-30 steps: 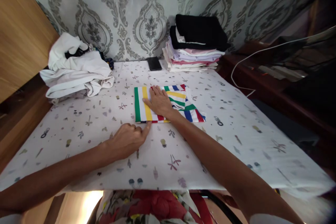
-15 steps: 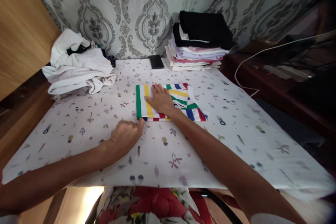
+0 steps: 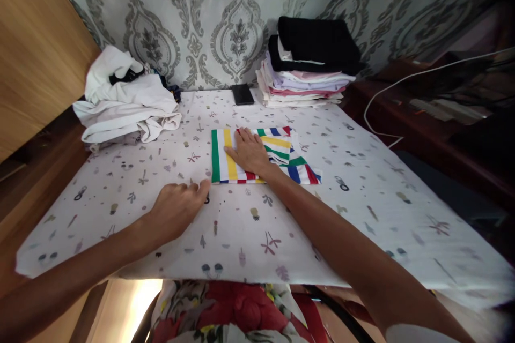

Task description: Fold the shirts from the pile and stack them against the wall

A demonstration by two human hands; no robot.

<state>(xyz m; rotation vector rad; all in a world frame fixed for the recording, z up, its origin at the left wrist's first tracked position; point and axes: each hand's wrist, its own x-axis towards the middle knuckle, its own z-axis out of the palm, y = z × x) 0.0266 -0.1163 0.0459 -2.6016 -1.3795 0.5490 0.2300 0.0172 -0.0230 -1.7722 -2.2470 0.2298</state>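
A folded striped cloth point(image 3: 225, 163), in green, yellow, red, blue and white, lies in the middle of the table. My right hand point(image 3: 251, 151) rests flat on top of it, fingers stretched out and together. My left hand point(image 3: 177, 210) lies on the patterned tablecloth point(image 3: 362, 198) just left of and below the cloth's near left corner, fingers loosely extended, its fingertips a little short of the cloth. It holds nothing.
A heap of crumpled white clothes point(image 3: 124, 104) sits at the back left. A neat stack of folded garments point(image 3: 308, 72), black on top, stands at the back right against the patterned wall. A dark phone point(image 3: 242, 94) lies between them. A white cable point(image 3: 382, 118) hangs off the right edge.
My left hand has slid left along the cloth's near edge and off its corner, and opened from a curled pinch to loosely extended fingers. The right hand has stayed pressed on the cloth.
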